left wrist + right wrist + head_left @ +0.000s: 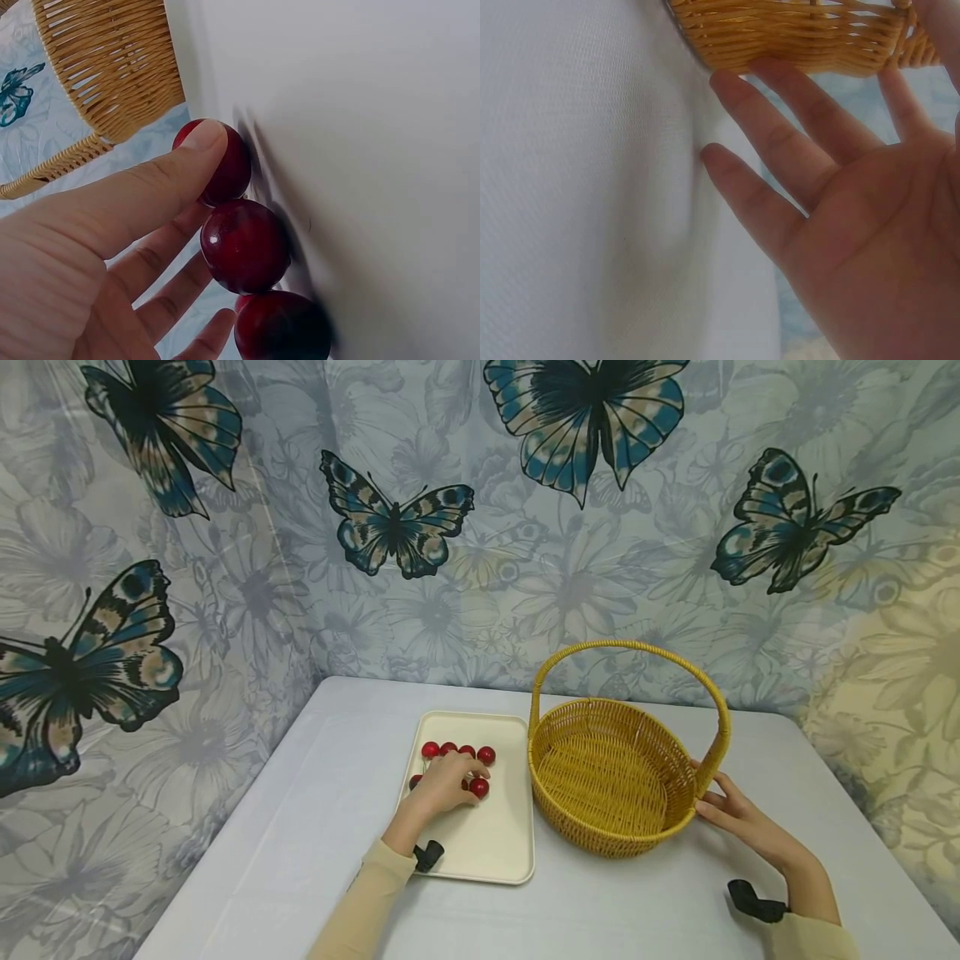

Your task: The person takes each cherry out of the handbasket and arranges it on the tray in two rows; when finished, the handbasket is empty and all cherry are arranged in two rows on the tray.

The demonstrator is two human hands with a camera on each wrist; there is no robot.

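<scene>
Several dark red cherries (pixel 486 755) lie on a cream tray (pixel 480 853), some partly hidden by my left hand (pixel 447 783). That hand reaches over the tray and pinches one cherry (pixel 236 169), its thumb on the near side and a finger curling behind. Two more cherries (pixel 244 246) show close beside it in the left wrist view. At the right side of a yellow wicker basket (pixel 600 777), my right hand (pixel 738 814) touches the wall near the handle's base. Its fingers (pixel 776 142) are spread and nearly straight, with some tips against the weave. The basket holds nothing visible.
A white cloth covers the table (pixel 277 827). The basket's tall arched handle (pixel 630 645) rises near the tray's right side. Behind the table hangs a backdrop printed with flowers and butterflies (pixel 395 518). Each wrist carries a black strap piece (pixel 753 902).
</scene>
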